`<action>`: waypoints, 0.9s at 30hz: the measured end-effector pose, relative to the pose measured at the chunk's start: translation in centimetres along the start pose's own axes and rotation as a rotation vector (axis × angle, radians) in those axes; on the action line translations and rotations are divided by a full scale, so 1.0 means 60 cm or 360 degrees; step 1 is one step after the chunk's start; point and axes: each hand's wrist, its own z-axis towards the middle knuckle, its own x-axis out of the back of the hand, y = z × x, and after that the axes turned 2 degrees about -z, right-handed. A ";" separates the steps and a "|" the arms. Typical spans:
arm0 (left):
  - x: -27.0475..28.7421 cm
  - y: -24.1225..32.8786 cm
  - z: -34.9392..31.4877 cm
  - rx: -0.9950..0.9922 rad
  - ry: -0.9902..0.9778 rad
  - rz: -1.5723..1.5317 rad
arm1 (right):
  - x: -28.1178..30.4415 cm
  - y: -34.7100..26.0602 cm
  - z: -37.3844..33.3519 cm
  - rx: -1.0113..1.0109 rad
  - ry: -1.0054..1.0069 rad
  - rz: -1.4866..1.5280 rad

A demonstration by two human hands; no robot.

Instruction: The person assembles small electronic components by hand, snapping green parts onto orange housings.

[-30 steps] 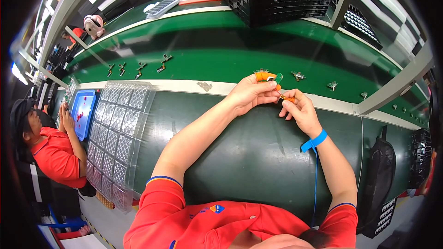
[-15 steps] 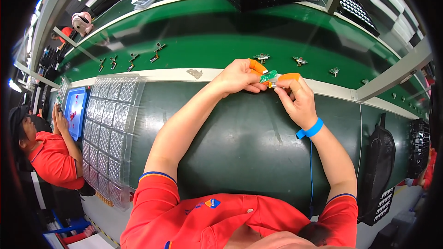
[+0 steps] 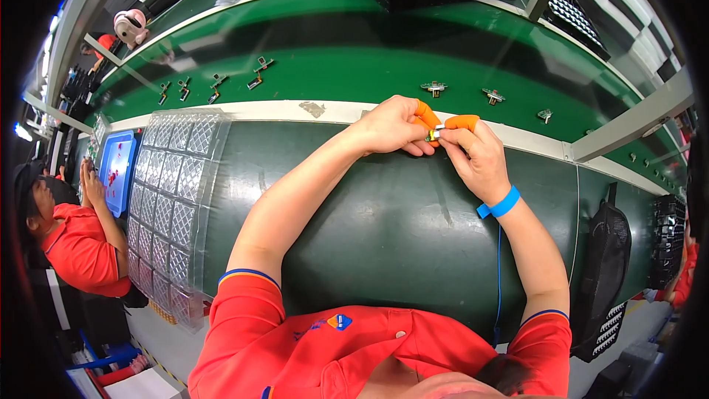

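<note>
Because it is so closely crowded in, I can make out only a sliver of the small electronic part (image 3: 433, 135), green, yellow and white, held up where the pale rail (image 3: 273, 111) meets the bench. At its nine o'clock, the left hand (image 3: 395, 128) has its fingertips clamped on it, the others curled under; at its four o'clock, the right hand (image 3: 480, 159) pinches it too, thumb against forefinger. (Both wear orange finger covers (image 3: 463, 123), bright enough to catch my eye from here.) A blue wrist strap (image 3: 502, 203) circles the right wrist, its cord dropping toward five o'clock.

On the green belt (image 3: 332, 66), one loose assembly (image 3: 434, 89) lies at twelve, another at two, a third just short of three; four more angled pieces (image 3: 260, 72) string out around ten. Clear plastic trays (image 3: 173, 199) cover the dark workbench (image 3: 391, 214) between eight and nine, and beyond them a co-worker (image 3: 81, 251) in red sits beside a blue tray (image 3: 118, 170). Over at four rests a black mesh bag (image 3: 604, 273).
</note>
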 end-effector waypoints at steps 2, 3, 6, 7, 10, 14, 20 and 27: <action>0.003 -0.002 -0.001 -0.0044 -0.0062 0.0001 | 0.001 -0.002 0.002 -0.0008 -0.0007 0.0011; 0.002 -0.001 -0.001 -0.0043 -0.0067 -0.0001 | 0.002 -0.001 0.001 -0.0020 -0.0013 0.0014; -0.001 0.005 0.000 -0.0089 -0.0107 0.0093 | 0.004 -0.001 -0.002 -0.0093 -0.0047 0.0066; -0.002 0.004 0.001 -0.0099 -0.0064 0.0172 | 0.004 -0.003 -0.001 -0.0093 -0.0044 0.0065; -0.002 0.005 0.003 -0.0132 0.0008 0.0333 | 0.007 -0.006 -0.001 -0.0409 -0.0078 0.0194; 0.011 -0.017 0.008 -0.0255 0.0049 0.0453 | 0.005 0.006 -0.001 -0.0697 -0.0331 0.0603; -0.002 -0.005 0.011 -0.0510 0.0147 0.0827 | 0.008 0.017 -0.012 -0.0945 -0.0392 0.0903; 0.118 -0.034 0.026 -0.0829 0.1343 0.1774 | 0.009 0.001 -0.001 -0.1154 -0.0449 0.1003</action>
